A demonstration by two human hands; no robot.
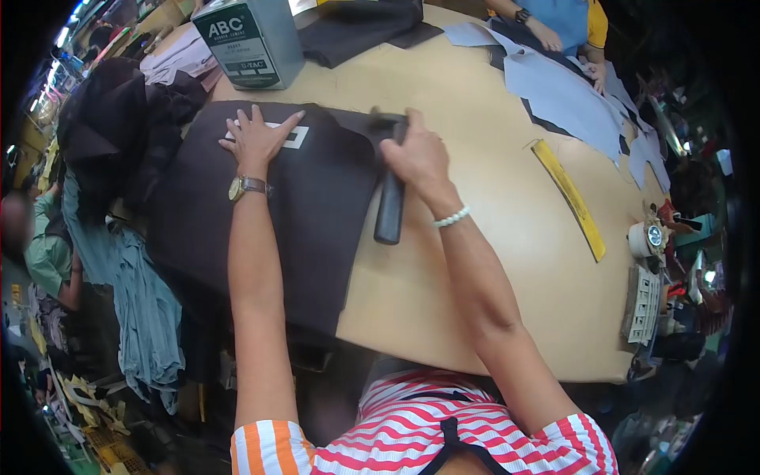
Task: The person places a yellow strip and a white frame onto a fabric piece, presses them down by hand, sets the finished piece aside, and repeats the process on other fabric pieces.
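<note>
My left hand lies flat with fingers spread on a dark cloth panel at the left of the table. Under and beside its fingers is a small white rectangular frame, partly covered by the hand. My right hand, slightly blurred, is closed around a hammer near its head. The hammer's black handle points down toward me, over the right edge of the cloth, and its head is smeared by motion.
A square ABC tin stands behind the cloth. A yellow strip lies on the pale table. At the far right, a person's hands rest by light grey cloth pieces. Dark cloth is heaped at left.
</note>
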